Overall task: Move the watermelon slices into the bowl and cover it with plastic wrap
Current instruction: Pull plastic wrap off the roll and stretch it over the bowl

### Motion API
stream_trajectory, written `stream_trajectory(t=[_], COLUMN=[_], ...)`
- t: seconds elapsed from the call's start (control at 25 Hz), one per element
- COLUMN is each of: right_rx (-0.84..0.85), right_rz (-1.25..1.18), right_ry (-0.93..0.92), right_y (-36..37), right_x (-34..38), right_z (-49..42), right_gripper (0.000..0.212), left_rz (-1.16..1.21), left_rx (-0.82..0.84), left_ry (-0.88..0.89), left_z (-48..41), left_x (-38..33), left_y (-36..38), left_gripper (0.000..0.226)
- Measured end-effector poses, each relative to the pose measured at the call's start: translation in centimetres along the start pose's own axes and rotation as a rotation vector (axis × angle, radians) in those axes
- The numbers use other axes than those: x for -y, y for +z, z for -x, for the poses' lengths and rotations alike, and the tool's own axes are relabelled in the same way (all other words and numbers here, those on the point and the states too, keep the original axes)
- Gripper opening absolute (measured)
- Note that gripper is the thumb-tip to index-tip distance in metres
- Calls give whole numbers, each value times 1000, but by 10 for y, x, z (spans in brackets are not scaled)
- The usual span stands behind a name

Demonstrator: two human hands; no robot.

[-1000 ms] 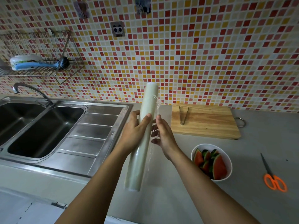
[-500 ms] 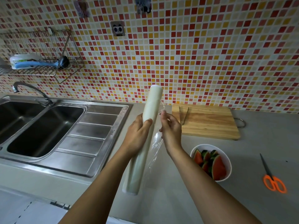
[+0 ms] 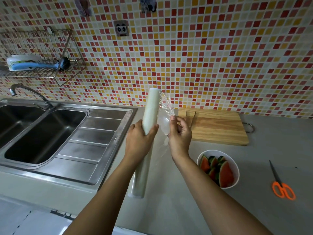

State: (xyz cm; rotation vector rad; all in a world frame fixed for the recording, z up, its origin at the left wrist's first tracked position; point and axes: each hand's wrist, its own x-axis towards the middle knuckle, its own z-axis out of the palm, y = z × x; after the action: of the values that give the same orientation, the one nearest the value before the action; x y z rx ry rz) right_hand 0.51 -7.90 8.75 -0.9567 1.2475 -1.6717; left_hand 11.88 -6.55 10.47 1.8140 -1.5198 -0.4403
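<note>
Left hand (image 3: pixel 138 141) — fingers and thumb wrapped round the plastic wrap roll (image 3: pixel 150 109), gripping it near mid-length. The roll stands nearly upright, its top end leaning slightly toward 1 o'clock. Its lower end is close to the counter (image 3: pixel 271 150); cannot tell whether it touches.

Right hand (image 3: pixel 180 134) — just beside the roll, at 3 o'clock of the left hand. Thumb and fingertips pinch the loose film (image 3: pixel 165 116), the remaining fingers curled. The film is drawn a short way off the roll, crinkled, and spans from the roll's upper part to the right hand.

Taking the hands as dial centre:
- 4 o'clock, near: white bowl (image 3: pixel 234 164) on the counter, uncovered, holding the watermelon slices (image 3: pixel 223 173) with red flesh and green rind
- 4 o'clock, beyond the bowl and well apart from it: orange-handled scissors (image 3: pixel 281 187), lying flat
- 2 o'clock: wooden cutting board (image 3: pixel 218 128) next to the tiled wall, tongs (image 3: pixel 192 119) lying on its left part
- 9 o'clock: steel double sink (image 3: pixel 94 133) with ribbed drainboard
- 10 o'clock: faucet (image 3: pixel 28 92), with a wire rack (image 3: pixel 42 48) on the wall above it
</note>
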Motion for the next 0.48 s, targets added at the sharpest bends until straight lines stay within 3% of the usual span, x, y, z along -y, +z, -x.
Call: stream_trajectory(t=[0.24, 0.48], right_rx=[76, 463], right_rz=[-29, -67], right_ry=[62, 382], right_y=[-4, -23], right_x=[3, -12], right_z=[-2, 3], right_gripper=[15, 52], left_rz=[167, 187], left_rx=[80, 92], left_ry=[-23, 30], left_z=[-2, -10], left_x=[-8, -17], left_y=[2, -20], left_gripper=[39, 38])
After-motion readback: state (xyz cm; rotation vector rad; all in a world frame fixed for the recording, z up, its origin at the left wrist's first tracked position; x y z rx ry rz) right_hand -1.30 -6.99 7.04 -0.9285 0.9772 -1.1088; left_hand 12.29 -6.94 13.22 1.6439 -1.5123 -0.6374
